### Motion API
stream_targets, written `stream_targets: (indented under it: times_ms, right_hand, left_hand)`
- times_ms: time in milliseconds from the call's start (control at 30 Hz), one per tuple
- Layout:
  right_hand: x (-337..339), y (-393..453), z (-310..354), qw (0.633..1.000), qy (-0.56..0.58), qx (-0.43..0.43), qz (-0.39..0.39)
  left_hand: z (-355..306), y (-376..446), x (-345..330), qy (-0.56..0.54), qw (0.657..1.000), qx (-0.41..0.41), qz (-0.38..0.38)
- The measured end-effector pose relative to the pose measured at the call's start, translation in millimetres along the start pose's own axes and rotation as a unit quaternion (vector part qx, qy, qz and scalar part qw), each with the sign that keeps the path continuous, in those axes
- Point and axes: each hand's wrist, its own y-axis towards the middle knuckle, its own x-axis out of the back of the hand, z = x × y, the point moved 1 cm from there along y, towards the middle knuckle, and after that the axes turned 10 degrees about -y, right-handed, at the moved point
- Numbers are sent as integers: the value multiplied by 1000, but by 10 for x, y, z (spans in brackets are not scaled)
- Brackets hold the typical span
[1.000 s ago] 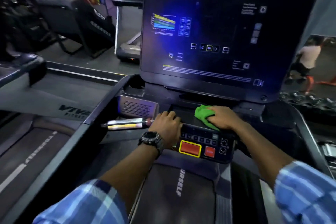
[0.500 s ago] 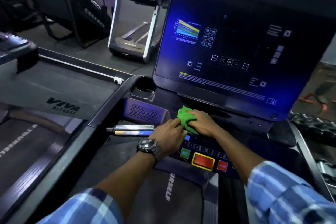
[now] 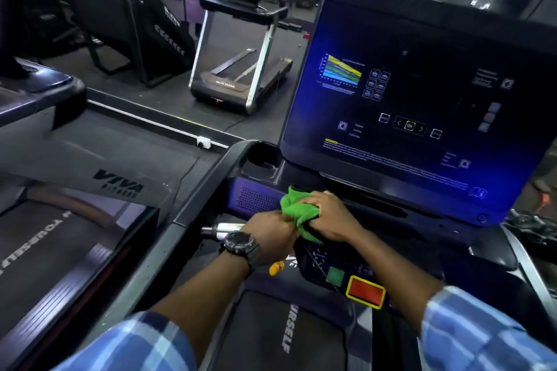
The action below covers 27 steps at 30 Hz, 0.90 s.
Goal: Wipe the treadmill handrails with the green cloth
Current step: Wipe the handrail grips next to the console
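Observation:
The green cloth (image 3: pixel 297 208) is bunched in my right hand (image 3: pixel 330 217), which grips it just below the treadmill's screen, on the console ledge. My left hand (image 3: pixel 271 235), with a black watch on its wrist, is curled over the inner end of the short chrome handrail (image 3: pixel 215 228), and its knuckles touch the cloth. The bar's part under that hand is hidden. The long dark side handrail (image 3: pixel 180 205) runs down to the left of both hands.
The lit console screen (image 3: pixel 391 99) stands right behind the hands. Below them is a control panel with a red button (image 3: pixel 366 292) and a yellow clip (image 3: pixel 276 267). A cup holder (image 3: pixel 262 156) is at the left. A neighbouring treadmill (image 3: pixel 114 187) lies left, and another treadmill (image 3: pixel 241 69) stands beyond.
My right hand has carried the cloth left along the console ledge until it meets my left hand. The left hand has stayed on the chrome bar. The view has swung left.

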Motion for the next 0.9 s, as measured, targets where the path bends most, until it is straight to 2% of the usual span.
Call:
stream_targets:
  times_ms: [67,133,200,267,333,467,500,533,633,667,700,767,833,900]
  right_hand:
    - [10,212,5,991,-131,-4,-11]
    - [-39,527,146,976,-215,37,-29]
    - [-197,842,366,958,-241,154,-31]
    - [-376,1027,500,915,-278,292,-19]
    - [-437,1054,456,876,-321,359,21]
    - [-205,1032,269,819,-390,387,166]
    - [-139,1063,295,815,-406,371,181]
    - [-122,1108,373,831,-407,342,160]
    - [-263,1276,806,892,-353,281,34]
    - [-342,1303,920,894,-343,287,7]
    - [-427,1309,954,881,-345,325,8]
    - [-491,1205,788,848,-348,395,59]
    - [-379,1104,493,850,-320,414,58]
    - [-255,1069,360,872,-331,360,16]
  left_hand:
    - [138,-36,-21,7,1000,23,2]
    - [244,-83,-85,-4,999,45,11]
    - [315,-110,-148,-16,999,35,5]
    - [384,-111,-183,-33,999,26,5]
    - [461,-113,-188,-46,999,18,16]
    - [593,-212,-116,-40,998,25,32]
    - [597,-221,-110,-43,998,30,35]
    - [591,-223,-105,-49,998,36,31]
    - [534,-190,-100,-37,997,65,27]
    - [532,-187,-121,-34,996,75,29]
    - [526,-190,-129,-32,996,81,31]
    - [528,-191,-128,-35,995,83,35]
    - [521,-188,-102,-45,995,86,26]
    - [489,-183,-50,-42,994,101,21]
